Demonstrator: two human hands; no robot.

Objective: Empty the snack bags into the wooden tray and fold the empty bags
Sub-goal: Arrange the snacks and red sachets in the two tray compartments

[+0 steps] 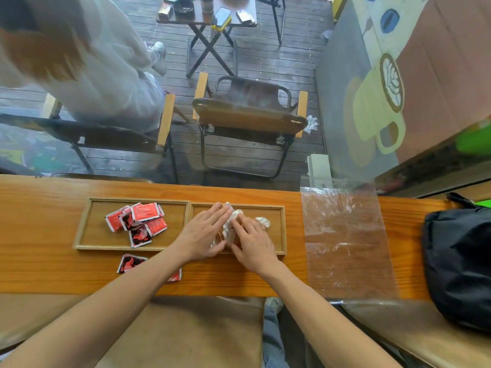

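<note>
A café, seen from a long wooden worktop (39,261) set against a window. Outside, a wet plank deck (265,57) holds folding chairs (247,120) and a small folding table (210,25). A painted coffee mug with latte art (377,107) decorates the wall on the right.

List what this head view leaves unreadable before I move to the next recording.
- Snacks in the right compartment: mostly covered by left hand and right hand.
- Red packet at the table edge: left forearm hides most.
- Packet print: too small.
- Black bag: cut off right.
</note>
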